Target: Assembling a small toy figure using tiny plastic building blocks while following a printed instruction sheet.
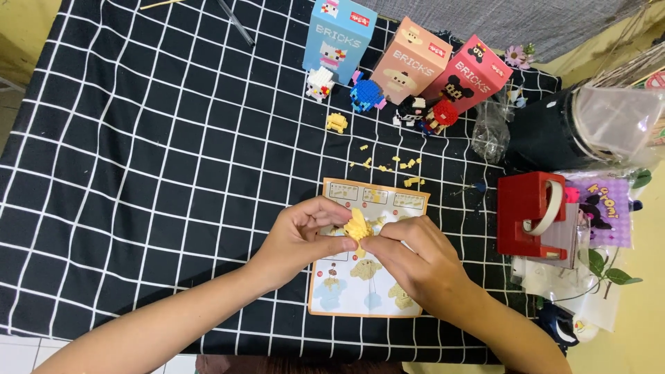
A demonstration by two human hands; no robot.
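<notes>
A small yellow brick model (357, 226) is pinched between both hands above a printed instruction sheet (346, 294) on the black checked tablecloth (152, 173). My left hand (301, 239) grips it from the left with thumb and fingers. From the right, my right hand (409, 260) presses its fingertips on the model. Loose yellow bricks (391, 166) lie scattered just beyond the sheet, with a small yellow cluster (337, 122) farther back.
Three brick boxes, blue (338, 38), peach (410, 61) and pink (467, 73), stand at the back with finished small figures (367, 95) before them. A red tape dispenser (532, 215), a clear plastic bag (490, 131) and a dark container (554, 128) crowd the right side.
</notes>
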